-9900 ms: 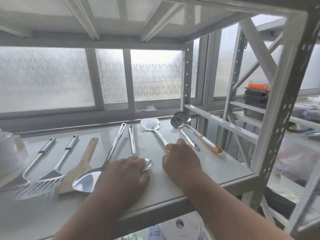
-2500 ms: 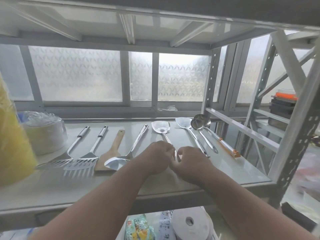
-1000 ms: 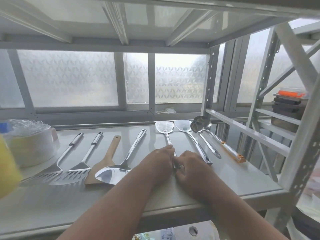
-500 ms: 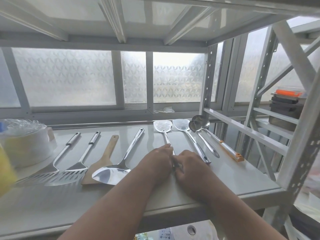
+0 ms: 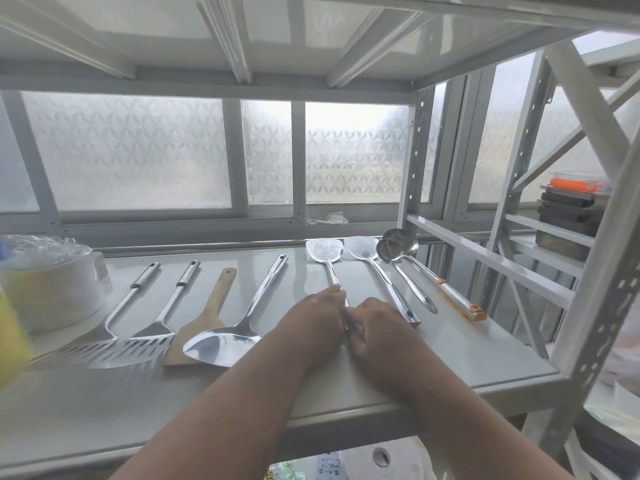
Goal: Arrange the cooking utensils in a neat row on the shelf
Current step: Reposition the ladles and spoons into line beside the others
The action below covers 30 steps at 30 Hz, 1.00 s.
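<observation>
A wide bare strip of the white metal shelf [image 5: 145,407] is lying open along its front edge, below the four utensils on the left, and a bare patch is also staying free at the front right corner. In the middle, the left hand [image 5: 313,318] and the right hand [image 5: 379,329] are pressing together over the handle of the flat steel spatula [image 5: 325,252], blocking that lane. On the far left a plastic-wrapped white roll [image 5: 48,289] is closing the side, and the slanted orange-ended ladle [image 5: 450,292] is crowding the right.

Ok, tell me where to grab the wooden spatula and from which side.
Grip the wooden spatula by its narrow handle, the far end with the hole, reaching in from above. Its broad blade points at the shelf's front edge and is partly covered by the steel turner, so the handle is probably the freer part.
</observation>
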Available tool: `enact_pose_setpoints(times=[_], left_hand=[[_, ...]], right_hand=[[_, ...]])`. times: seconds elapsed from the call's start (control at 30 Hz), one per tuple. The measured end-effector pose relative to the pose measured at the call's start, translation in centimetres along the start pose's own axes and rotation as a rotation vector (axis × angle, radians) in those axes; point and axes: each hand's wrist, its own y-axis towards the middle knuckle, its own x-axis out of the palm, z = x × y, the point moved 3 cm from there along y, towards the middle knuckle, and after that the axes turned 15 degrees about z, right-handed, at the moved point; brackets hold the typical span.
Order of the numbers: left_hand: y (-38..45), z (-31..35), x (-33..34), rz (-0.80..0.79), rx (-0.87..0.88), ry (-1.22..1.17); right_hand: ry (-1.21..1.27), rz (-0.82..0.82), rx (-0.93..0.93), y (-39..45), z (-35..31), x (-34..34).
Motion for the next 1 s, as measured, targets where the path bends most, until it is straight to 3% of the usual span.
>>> enact_pose_setpoints(times=[1.0], left_hand=[[0.05,0.03,0.25,0.023,-0.009,0.009]], right_hand=[[-0.003,0.043,-0.006,0.23,0.68,0.73]])
